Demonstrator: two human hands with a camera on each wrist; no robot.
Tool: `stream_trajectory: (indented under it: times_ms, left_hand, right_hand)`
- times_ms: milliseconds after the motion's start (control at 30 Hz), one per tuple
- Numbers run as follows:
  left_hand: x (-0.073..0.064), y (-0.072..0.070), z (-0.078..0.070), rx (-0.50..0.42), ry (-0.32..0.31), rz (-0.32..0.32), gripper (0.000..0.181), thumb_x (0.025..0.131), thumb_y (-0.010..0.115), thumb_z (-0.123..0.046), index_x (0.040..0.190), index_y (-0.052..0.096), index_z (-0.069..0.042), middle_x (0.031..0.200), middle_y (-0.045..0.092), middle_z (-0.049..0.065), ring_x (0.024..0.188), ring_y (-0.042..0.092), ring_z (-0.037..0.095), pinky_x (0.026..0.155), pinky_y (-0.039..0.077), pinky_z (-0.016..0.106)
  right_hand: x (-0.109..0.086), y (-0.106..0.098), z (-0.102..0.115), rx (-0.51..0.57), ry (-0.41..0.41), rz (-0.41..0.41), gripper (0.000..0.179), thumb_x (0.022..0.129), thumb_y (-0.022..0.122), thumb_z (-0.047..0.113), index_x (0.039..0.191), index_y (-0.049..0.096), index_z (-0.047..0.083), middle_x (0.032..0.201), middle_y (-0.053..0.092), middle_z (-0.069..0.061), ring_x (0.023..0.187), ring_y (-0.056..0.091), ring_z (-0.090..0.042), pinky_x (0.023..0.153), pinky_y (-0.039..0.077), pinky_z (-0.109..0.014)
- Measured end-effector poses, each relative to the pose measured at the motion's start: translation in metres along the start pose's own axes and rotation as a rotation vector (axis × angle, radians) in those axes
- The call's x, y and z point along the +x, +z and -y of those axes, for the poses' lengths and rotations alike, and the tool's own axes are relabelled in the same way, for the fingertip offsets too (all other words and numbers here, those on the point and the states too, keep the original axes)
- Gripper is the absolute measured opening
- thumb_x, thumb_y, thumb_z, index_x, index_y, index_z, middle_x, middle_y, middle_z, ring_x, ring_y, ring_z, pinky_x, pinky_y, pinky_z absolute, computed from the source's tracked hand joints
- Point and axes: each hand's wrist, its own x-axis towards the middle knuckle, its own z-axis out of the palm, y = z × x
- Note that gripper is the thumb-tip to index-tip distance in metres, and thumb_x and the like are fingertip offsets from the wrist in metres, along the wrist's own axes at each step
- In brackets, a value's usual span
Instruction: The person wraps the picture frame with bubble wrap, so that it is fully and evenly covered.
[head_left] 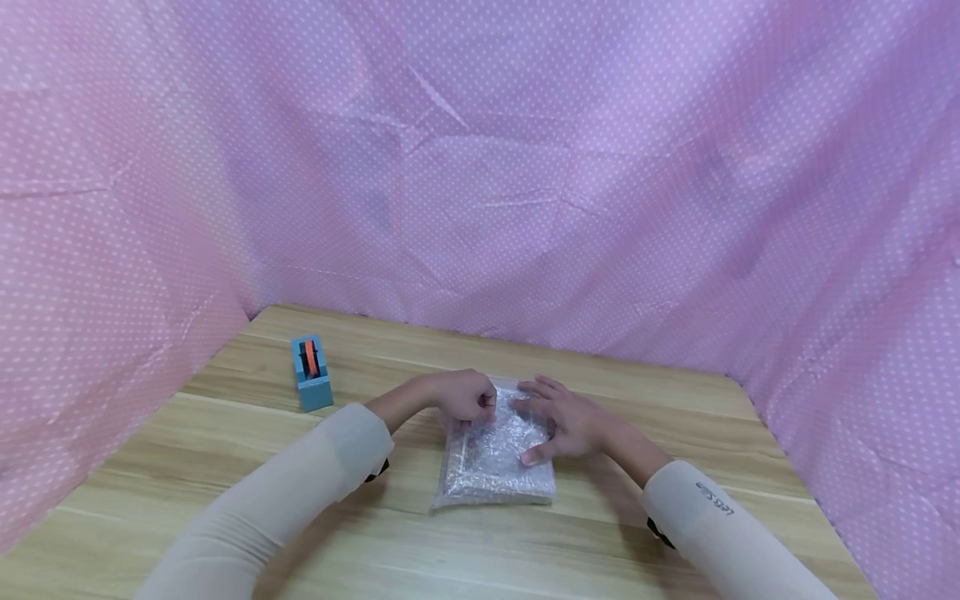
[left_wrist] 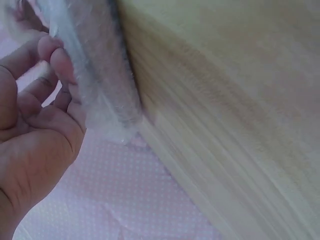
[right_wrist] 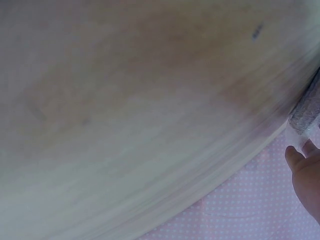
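A flat package in clear bubble wrap (head_left: 498, 479) lies on the wooden table in front of me. On its upper left part is my left hand (head_left: 467, 397), its fingers curled; in the left wrist view the fingertips of that hand (left_wrist: 45, 110) pinch at the edge of the wrap (left_wrist: 95, 65). My right hand (head_left: 570, 419) rests on the package's right side with fingers spread. The right wrist view catches only part of this hand (right_wrist: 307, 175), beside an end of the wrapped package (right_wrist: 306, 112). What the wrap encloses cannot be made out.
A blue tape dispenser (head_left: 313, 392) with an orange roll stands on the table (head_left: 390, 550) to the left, beyond my left forearm. Pink dotted cloth (head_left: 495, 208) hangs around the table's back and sides.
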Motion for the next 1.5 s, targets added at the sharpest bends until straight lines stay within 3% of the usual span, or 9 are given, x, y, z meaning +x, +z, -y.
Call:
stream_trajectory:
  times_ms: [133, 367, 633, 833, 967, 1067, 1133, 1367, 1500]
  left_hand:
    - [0.000, -0.001, -0.003, -0.014, -0.054, 0.009, 0.024, 0.099, 0.066, -0.012, 0.076, 0.062, -0.010, 0.067, 0.066, 0.003, 0.057, 0.064, 0.014, 0.057, 0.056, 0.027]
    - [0.005, 0.003, -0.008, 0.085, -0.131, -0.027, 0.032, 0.091, 0.073, -0.013, 0.062, 0.061, -0.011, 0.056, 0.066, 0.002, 0.047, 0.062, 0.013, 0.053, 0.056, 0.026]
    - [0.005, 0.007, -0.007, 0.045, -0.175, -0.092, 0.028, 0.088, 0.077, -0.011, 0.063, 0.066, -0.008, 0.054, 0.067, 0.001, 0.046, 0.063, 0.013, 0.052, 0.056, 0.026]
    - [0.001, 0.012, -0.002, -0.112, -0.169, -0.135, 0.024, 0.088, 0.079, -0.003, 0.085, 0.056, -0.002, 0.072, 0.066, 0.010, 0.052, 0.066, 0.017, 0.052, 0.058, 0.030]
    - [-0.002, 0.014, 0.000, -0.251, -0.152, -0.154, 0.024, 0.087, 0.064, 0.016, 0.096, 0.049, 0.000, 0.083, 0.055, 0.012, 0.055, 0.066, 0.022, 0.053, 0.059, 0.034]
    - [-0.004, 0.015, 0.000, -0.255, -0.128, -0.166, 0.028, 0.082, 0.053, 0.023, 0.098, 0.051, 0.001, 0.084, 0.054, 0.012, 0.055, 0.065, 0.023, 0.052, 0.059, 0.034]
    - [-0.005, 0.017, -0.002, -0.139, -0.078, -0.178, 0.029, 0.081, 0.053, 0.023, 0.097, 0.055, -0.001, 0.085, 0.055, 0.009, 0.063, 0.063, 0.018, 0.058, 0.058, 0.029]
    - [-0.020, 0.025, -0.006, 0.480, 0.187, -0.282, 0.018, 0.086, 0.063, 0.005, 0.090, 0.070, -0.011, 0.088, 0.061, -0.003, 0.083, 0.057, 0.013, 0.077, 0.051, 0.025]
    - [-0.034, 0.027, -0.002, 0.685, 0.260, -0.269, 0.011, 0.096, 0.066, -0.015, 0.102, 0.075, -0.016, 0.103, 0.068, -0.002, 0.095, 0.061, 0.017, 0.087, 0.052, 0.033]
  right_hand:
    - [0.000, 0.001, -0.001, -0.003, -0.005, 0.000, 0.094, 0.082, 0.064, 0.078, 0.154, 0.048, 0.021, 0.165, 0.032, -0.009, 0.153, 0.016, -0.045, 0.117, 0.023, -0.066]
    - [0.001, 0.001, -0.001, -0.007, -0.003, 0.007, 0.093, 0.082, 0.064, 0.078, 0.154, 0.048, 0.021, 0.165, 0.032, -0.009, 0.153, 0.017, -0.044, 0.118, 0.024, -0.064]
    - [0.002, 0.001, -0.002, -0.008, 0.007, 0.000, 0.093, 0.082, 0.064, 0.078, 0.154, 0.048, 0.022, 0.165, 0.032, -0.008, 0.153, 0.017, -0.045, 0.118, 0.024, -0.064]
    - [0.002, 0.001, -0.001, -0.009, 0.015, 0.008, 0.093, 0.082, 0.064, 0.078, 0.154, 0.048, 0.022, 0.165, 0.032, -0.008, 0.153, 0.016, -0.045, 0.118, 0.024, -0.064]
    - [0.002, 0.001, -0.001, -0.011, 0.013, 0.011, 0.094, 0.082, 0.064, 0.078, 0.155, 0.047, 0.021, 0.166, 0.031, -0.009, 0.153, 0.016, -0.045, 0.117, 0.023, -0.065]
    - [0.002, 0.002, -0.002, -0.015, 0.012, 0.006, 0.094, 0.082, 0.065, 0.078, 0.155, 0.047, 0.021, 0.165, 0.032, -0.009, 0.153, 0.017, -0.045, 0.117, 0.024, -0.065]
    - [0.002, 0.002, -0.002, -0.015, 0.010, 0.002, 0.094, 0.082, 0.064, 0.078, 0.155, 0.047, 0.021, 0.165, 0.031, -0.009, 0.153, 0.017, -0.046, 0.117, 0.024, -0.065]
    - [0.002, 0.003, -0.001, -0.019, -0.003, -0.010, 0.094, 0.082, 0.065, 0.077, 0.154, 0.048, 0.020, 0.165, 0.032, -0.010, 0.152, 0.018, -0.047, 0.117, 0.024, -0.065]
    - [0.003, 0.002, 0.000, -0.037, -0.001, -0.006, 0.095, 0.082, 0.063, 0.079, 0.154, 0.048, 0.019, 0.165, 0.032, -0.010, 0.152, 0.019, -0.046, 0.118, 0.022, -0.064]
